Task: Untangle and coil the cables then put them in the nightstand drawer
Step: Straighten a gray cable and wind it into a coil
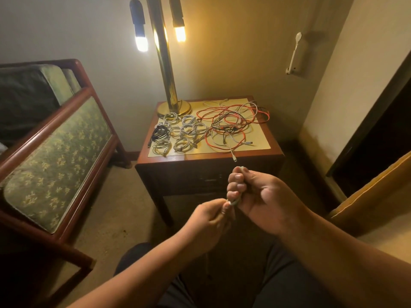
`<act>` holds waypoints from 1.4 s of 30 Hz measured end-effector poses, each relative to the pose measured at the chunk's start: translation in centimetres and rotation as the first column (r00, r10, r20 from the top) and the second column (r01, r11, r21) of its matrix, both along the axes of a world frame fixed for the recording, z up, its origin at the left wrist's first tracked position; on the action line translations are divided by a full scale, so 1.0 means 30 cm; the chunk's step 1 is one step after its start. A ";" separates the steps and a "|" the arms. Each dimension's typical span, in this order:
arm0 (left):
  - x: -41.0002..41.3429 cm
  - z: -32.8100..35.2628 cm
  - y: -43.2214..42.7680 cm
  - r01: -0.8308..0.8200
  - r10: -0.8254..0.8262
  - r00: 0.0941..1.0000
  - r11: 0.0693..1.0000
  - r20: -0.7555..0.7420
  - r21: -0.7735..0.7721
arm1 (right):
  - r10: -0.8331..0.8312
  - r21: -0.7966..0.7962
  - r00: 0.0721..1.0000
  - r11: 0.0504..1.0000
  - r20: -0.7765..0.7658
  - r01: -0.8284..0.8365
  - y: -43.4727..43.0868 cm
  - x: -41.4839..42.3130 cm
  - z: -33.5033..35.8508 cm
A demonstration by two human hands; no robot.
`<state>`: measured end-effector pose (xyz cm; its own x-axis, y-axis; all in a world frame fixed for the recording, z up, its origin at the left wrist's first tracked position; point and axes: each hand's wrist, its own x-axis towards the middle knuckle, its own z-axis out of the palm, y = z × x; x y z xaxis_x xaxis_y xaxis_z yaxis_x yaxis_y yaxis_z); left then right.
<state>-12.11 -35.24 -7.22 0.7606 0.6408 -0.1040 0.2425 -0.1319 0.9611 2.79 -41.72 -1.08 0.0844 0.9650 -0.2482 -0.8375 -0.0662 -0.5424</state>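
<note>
My right hand point(255, 194) grips a small coil of pale cable point(234, 203) in front of the nightstand point(275, 156). Just below it, my left hand point(210, 216) pinches the loose end of that same cable. On the nightstand top, several coiled white cables point(184, 132) and one coiled black cable point(158, 132) lie at the left. A tangle of red, white and black cables point(231, 123) covers the right side, and one white plug end point(234, 157) hangs over the front edge. The drawer front point(211, 181) is in shadow and looks closed.
A brass floor-style lamp point(171, 94) with two lit bulbs stands at the nightstand's back left. A wooden-framed green armchair point(55, 147) sits to the left. A yellow bed edge point(373, 196) is at the right. My dark-trousered legs are below the hands.
</note>
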 end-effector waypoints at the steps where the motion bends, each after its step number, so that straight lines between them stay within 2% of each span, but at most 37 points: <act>1: 0.008 -0.003 -0.016 0.037 -0.036 0.999 0.999 -0.031 0.023 | -0.051 -0.014 0.999 0.999 0.001 0.051 0.005 0.008 0.003; 7: 0.023 0.050 -0.045 0.199 -0.198 0.963 0.980 -0.185 -0.016 | -0.261 -0.018 0.937 0.962 0.233 0.273 0.015 0.047 -0.011; 10: 0.021 0.094 -0.039 0.272 -0.272 0.933 0.962 -0.236 -0.034 | -0.291 -0.007 0.844 0.944 0.451 0.329 0.017 0.047 -0.051; 11: 0.016 0.107 -0.029 0.300 -0.295 0.921 0.954 -0.256 -0.021 | -0.269 0.001 0.759 0.943 0.593 0.333 0.012 0.050 -0.063; 12: 0.009 0.121 -0.019 0.329 -0.317 0.907 0.944 -0.279 -0.005 | -0.228 0.009 0.624 0.943 0.747 0.334 0.007 0.058 -0.074; 13: 0.000 0.134 -0.006 0.354 -0.336 0.893 0.935 -0.299 0.009 | -0.174 0.015 0.477 0.948 0.862 0.319 0.000 0.068 -0.077; 14: -0.010 0.147 0.007 0.373 -0.350 0.883 0.928 -0.312 0.016 | -0.114 0.007 0.367 0.960 0.923 0.279 -0.005 0.080 -0.078; 17: -0.037 0.175 0.042 0.385 -0.363 0.877 0.923 -0.314 0.008 | 0.066 -0.082 0.243 0.995 0.968 0.053 -0.021 0.083 -0.067; 19: -0.047 0.179 0.068 0.326 -0.308 0.910 0.945 -0.276 0.022 | 0.094 -0.091 0.096 0.995 0.991 -0.038 -0.024 0.066 -0.070; 21: -0.052 0.173 0.095 0.259 -0.248 0.942 0.966 -0.227 0.020 | 0.108 -0.108 0.001 0.991 0.994 -0.075 -0.023 0.049 -0.081; 23: -0.055 0.161 0.111 0.213 -0.202 0.959 0.976 -0.199 0.036 | 0.126 -0.127 -0.015 0.988 0.992 -0.091 -0.025 0.041 -0.084; 25: -0.054 0.151 0.115 0.173 -0.158 0.969 0.983 -0.189 0.067 | 0.092 -0.098 -0.073 0.991 0.993 -0.089 -0.027 0.044 -0.078; 27: -0.048 0.147 0.118 0.129 -0.112 0.979 0.988 -0.169 0.090 | 0.051 -0.068 -0.170 0.993 0.984 -0.100 -0.029 0.053 -0.078; 29: -0.042 0.153 0.121 0.080 -0.068 0.988 0.994 -0.140 0.079 | 0.089 -0.131 -0.263 0.981 0.961 -0.145 -0.025 0.054 -0.087; 30: -0.040 0.153 0.125 0.072 -0.061 0.989 0.994 -0.134 0.078 | 0.145 -0.193 -0.256 0.966 0.956 -0.174 -0.021 0.053 -0.094; 31: -0.040 0.149 0.130 0.073 -0.062 0.989 0.994 -0.136 0.080 | 0.210 -0.248 -0.188 0.946 0.959 -0.210 -0.019 0.052 -0.097; 33: -0.045 0.138 0.135 0.080 -0.066 0.986 0.993 -0.153 0.091 | 0.333 -0.306 0.036 0.901 0.942 -0.309 -0.019 0.057 -0.090; 37: -0.052 0.131 0.132 0.081 -0.075 0.989 0.996 -0.131 0.040 | 0.491 -0.276 0.376 0.822 0.786 -0.498 -0.031 0.088 -0.078; 40: -0.050 0.123 0.129 0.094 -0.096 0.993 0.995 -0.070 -0.026 | 0.562 -0.190 0.596 0.799 0.573 -0.571 -0.029 0.089 -0.100; 42: -0.054 0.116 0.133 0.096 -0.097 0.995 0.993 -0.019 -0.067 | 0.568 -0.103 0.705 0.804 0.425 -0.586 -0.025 0.094 -0.102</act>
<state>-13.72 -31.27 -3.74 0.8155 0.5557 -0.1616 0.2535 -0.0919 0.9630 5.62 -42.47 -4.12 -0.4069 0.8674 -0.2864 -0.3343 -0.4332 -0.8370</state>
